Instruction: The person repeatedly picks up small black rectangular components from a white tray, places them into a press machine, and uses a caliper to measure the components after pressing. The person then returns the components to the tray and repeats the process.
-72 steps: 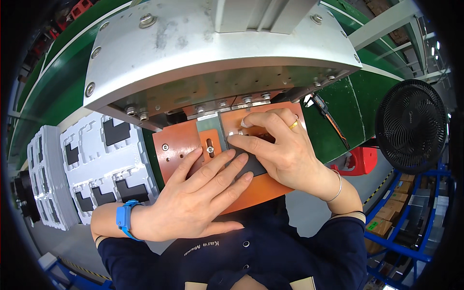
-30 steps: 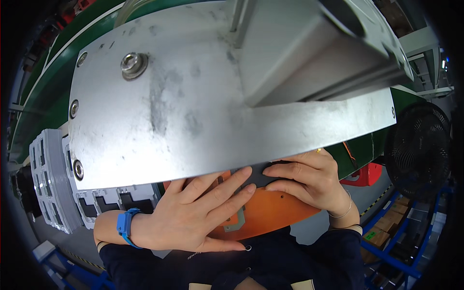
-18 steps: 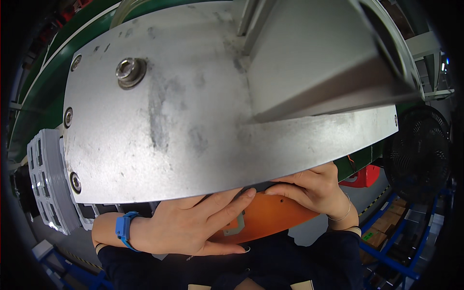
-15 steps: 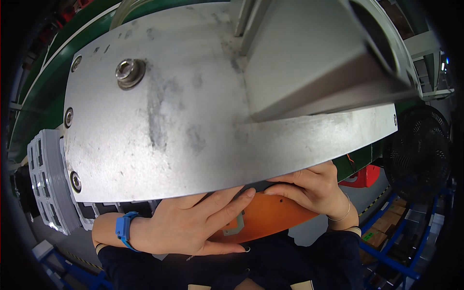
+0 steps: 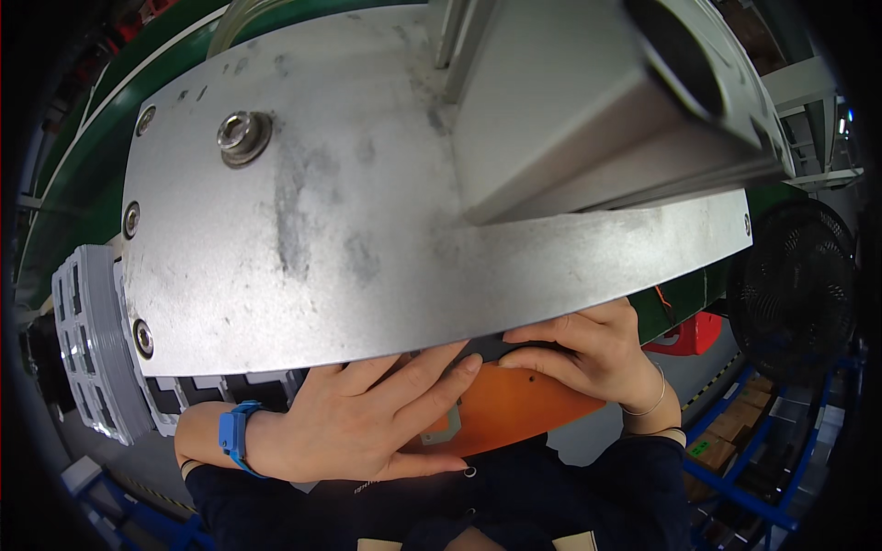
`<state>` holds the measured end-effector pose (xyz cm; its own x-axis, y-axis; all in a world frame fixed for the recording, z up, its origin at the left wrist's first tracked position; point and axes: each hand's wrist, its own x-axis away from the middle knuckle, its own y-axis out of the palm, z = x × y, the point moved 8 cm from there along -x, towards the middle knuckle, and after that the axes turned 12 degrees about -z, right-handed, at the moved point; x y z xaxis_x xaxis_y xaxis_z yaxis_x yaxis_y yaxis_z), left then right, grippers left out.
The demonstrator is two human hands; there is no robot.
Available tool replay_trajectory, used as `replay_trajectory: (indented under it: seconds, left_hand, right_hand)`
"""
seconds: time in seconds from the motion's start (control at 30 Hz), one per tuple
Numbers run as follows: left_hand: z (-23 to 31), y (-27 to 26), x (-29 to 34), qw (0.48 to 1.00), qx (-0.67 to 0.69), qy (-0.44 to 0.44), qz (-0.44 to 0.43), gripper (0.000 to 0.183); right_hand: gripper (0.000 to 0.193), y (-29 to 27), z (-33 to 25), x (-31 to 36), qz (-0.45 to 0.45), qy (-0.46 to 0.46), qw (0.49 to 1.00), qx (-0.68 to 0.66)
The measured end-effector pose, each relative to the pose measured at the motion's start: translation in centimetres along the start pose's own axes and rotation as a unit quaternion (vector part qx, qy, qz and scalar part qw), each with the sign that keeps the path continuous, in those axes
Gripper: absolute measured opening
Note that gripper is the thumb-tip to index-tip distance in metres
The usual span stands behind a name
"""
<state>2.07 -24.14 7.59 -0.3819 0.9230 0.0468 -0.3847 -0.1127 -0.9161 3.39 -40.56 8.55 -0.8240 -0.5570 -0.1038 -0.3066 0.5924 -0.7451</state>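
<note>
A large silver metal plate (image 5: 367, 248) hangs over the work and hides the fingertips of both hands. Below its front edge is an orange board (image 5: 528, 413) with a pale grey-green shape on it. My left hand (image 5: 367, 418), with a blue band at the wrist, reaches across the board's left part; its fingers are stretched out and the thumb is spread along the near edge. At the board's right far edge, my right hand (image 5: 588, 354) has its fingers bent and its thumb close to them. What they hold, if anything, is hidden. A dark surface (image 5: 490, 347) shows between the hands.
A hollow metal post (image 5: 570, 119) rises from the plate, and a bolt (image 5: 241, 136) protrudes at its left. Stacked grey trays (image 5: 87, 344) stand left. At right are a black fan (image 5: 795, 285), a red container (image 5: 694, 335) and a blue rack (image 5: 781, 459) with boxes.
The metal plate and post sit slightly higher and further left in the picture. My left fingers cover a little more of the pale shape; both hands otherwise stay nearly in place.
</note>
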Motion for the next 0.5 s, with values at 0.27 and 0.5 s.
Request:
replay_trajectory:
  seconds: [0.27,0.5]
  left_hand:
    - [-0.01,-0.20,-0.20,1.000,0.001,0.016,0.009,0.078]
    - [-0.01,-0.16,-0.11,1.000,-0.002,0.000,0.005,0.078]
  right_hand:
    - [0.020,0.01,0.13,0.19,0.004,-0.002,1.000,-0.009]
    - [0.021,-0.36,-0.18,-0.28,0.000,-0.009,1.000,-0.006]
